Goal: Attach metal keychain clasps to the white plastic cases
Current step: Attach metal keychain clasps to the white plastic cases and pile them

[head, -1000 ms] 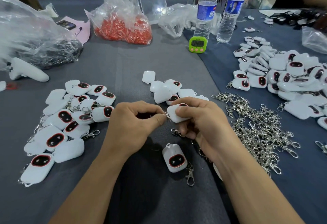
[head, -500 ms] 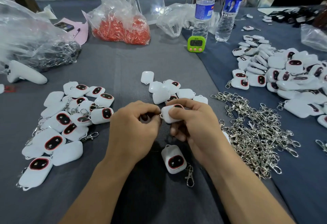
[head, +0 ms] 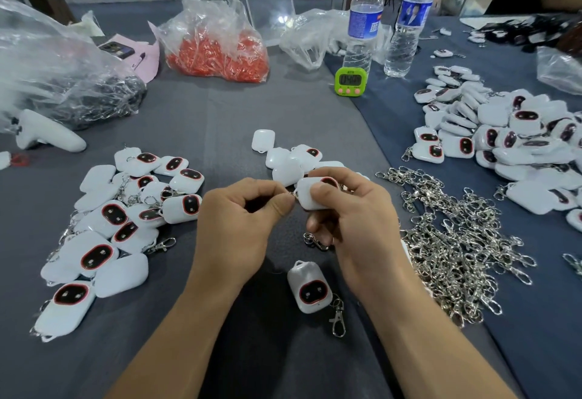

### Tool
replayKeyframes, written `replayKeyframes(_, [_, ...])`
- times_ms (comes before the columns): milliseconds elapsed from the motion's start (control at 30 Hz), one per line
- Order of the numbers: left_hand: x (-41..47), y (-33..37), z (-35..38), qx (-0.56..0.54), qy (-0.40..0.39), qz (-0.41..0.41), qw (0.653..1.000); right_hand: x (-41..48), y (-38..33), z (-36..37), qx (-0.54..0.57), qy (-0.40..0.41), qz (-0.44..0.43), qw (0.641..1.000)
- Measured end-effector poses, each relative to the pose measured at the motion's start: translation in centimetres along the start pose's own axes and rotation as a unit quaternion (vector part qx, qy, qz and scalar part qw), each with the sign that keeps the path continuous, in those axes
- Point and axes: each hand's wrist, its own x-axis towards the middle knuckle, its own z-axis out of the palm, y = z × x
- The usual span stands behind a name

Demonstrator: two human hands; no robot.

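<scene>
Drawn slightly apart since half a second ago, baring a metal ring (head: 294,194) between the two thumbs. Just above frame centre: white case (head: 310,197), pinched in the right hand (head: 352,225), thumb on its near face, fingers curled behind, a strip of dark window showing at its top edge. Immediately left: left hand (head: 242,219), fingers curled in, thumb and forefinger nipping the metal ring at the case's corner. Below the right hand's fingers, a hanging clasp (head: 315,241); cannot tell whether joined to that ring. Lower centre, flat on the grey cloth (head: 220,115): finished case (head: 310,288), clasp attached. Just behind the hands, a cluster of bare cases (head: 280,159). Left of frame, heap of clasped cases (head: 126,216). Right of centre, tangle of loose clasps (head: 456,241); beyond it, at the right edge, large case pile (head: 504,134). Across the top: bag of orange parts (head: 217,52), green timer (head: 350,81), two water bottles (head: 365,21).
</scene>
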Motion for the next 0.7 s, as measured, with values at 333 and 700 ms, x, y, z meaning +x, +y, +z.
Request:
replayKeyframes(333, [-0.3, -0.6, 0.1, 0.175, 0.01, 0.121, 0.977, -0.3, 0.2, 0.4, -0.084, 0.019, -0.051, 0.995])
replayKeyframes(700, [0.3, -0.5, 0.4, 0.056, -0.033, 0.002, 0.998, -0.3, 0.3, 0.1, -0.087, 0.03, -0.063, 0.994])
